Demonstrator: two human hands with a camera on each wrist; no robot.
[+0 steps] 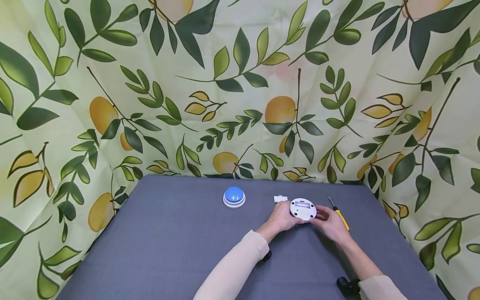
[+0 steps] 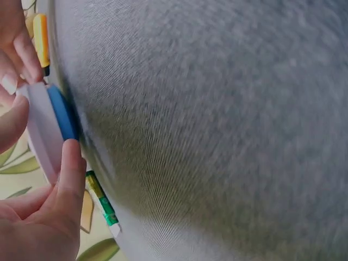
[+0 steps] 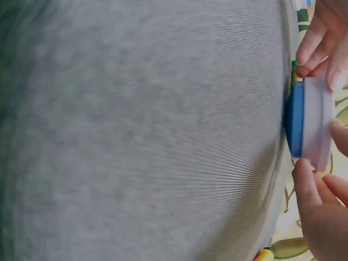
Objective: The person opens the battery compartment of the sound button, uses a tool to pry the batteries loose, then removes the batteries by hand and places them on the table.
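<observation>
A round button device (image 1: 303,209) is held over the table with its white underside facing up, showing a rectangular battery bay, dark feet and a patch of small holes. Its blue dome (image 2: 64,113) points down toward the cloth. My left hand (image 1: 282,216) grips the left rim between thumb and fingers. On the opposite rim, my right hand (image 1: 332,225) pinches the white casing (image 3: 318,124) with thumb and fingertips. Beyond the left hand lie a small white piece (image 1: 280,198) and a green-and-gold battery (image 2: 102,200).
A second blue-topped button (image 1: 234,197) sits upright on the grey table (image 1: 180,246), left of the hands. To the right of my right hand lies a screwdriver (image 1: 342,219) with a yellow handle. Leaf-patterned cloth (image 1: 240,96) hangs behind and at both sides.
</observation>
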